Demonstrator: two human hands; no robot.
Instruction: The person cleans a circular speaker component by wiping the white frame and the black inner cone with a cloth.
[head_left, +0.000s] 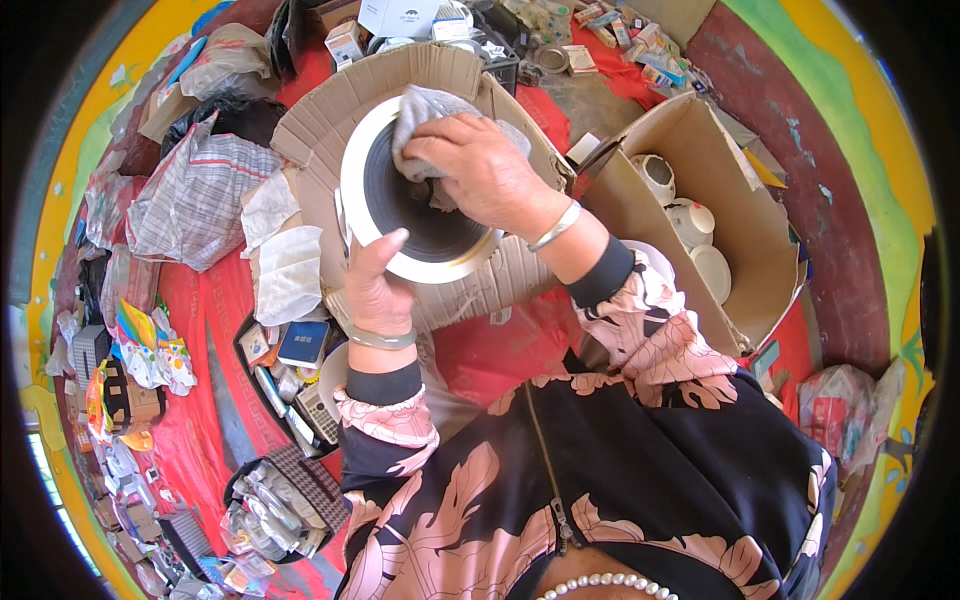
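A round pot [357, 190] with a broad white rim and a dark, ridged inside is tilted so that its mouth faces up toward me. My left hand [380, 287] grips its near left edge, thumb on the rim and fingers hidden behind the wall. A crumpled grey cloth [425, 107] is bunched in my right hand [490, 172], pressed against the far right part of the rim and inner wall. An open cardboard box [312, 118] lies under and behind the pot, its flaps spread out.
To the right stands another cardboard box [758, 235] holding several white cups or jars [692, 222]. A plaid bag [200, 195] lies at the left. Black trays of small goods [285, 505] sit on red sheeting at the lower left. White paper sheets [288, 272] lie beside the pot.
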